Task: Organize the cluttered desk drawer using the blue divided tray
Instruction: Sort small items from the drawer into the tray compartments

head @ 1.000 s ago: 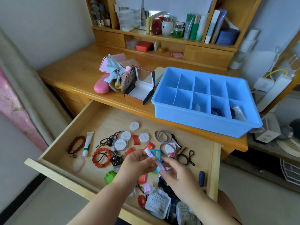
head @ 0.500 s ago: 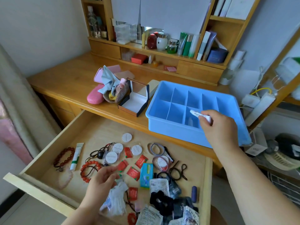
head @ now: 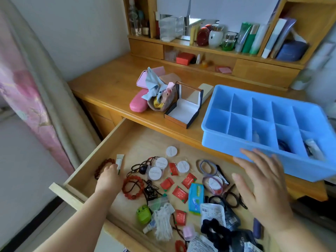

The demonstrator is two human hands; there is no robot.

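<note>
Left grip (head: 109, 176) reaching onto white tube (head: 120, 161) in drawer (head: 141, 142), closure unclear; right grip (head: 261, 184) spread empty beside blue tray (head: 236, 144).

Your drawer (head: 138, 142) stood open below the desk (head: 112, 88). On the desk the tray (head: 236, 148) sat at three o'clock of the open box (head: 183, 110), its front over the drawer. Your left hand (head: 109, 177) lay at nine o'clock in the drawer, on a tube (head: 119, 161); your right hand (head: 261, 186) hung at three o'clock, before the tray.
</note>
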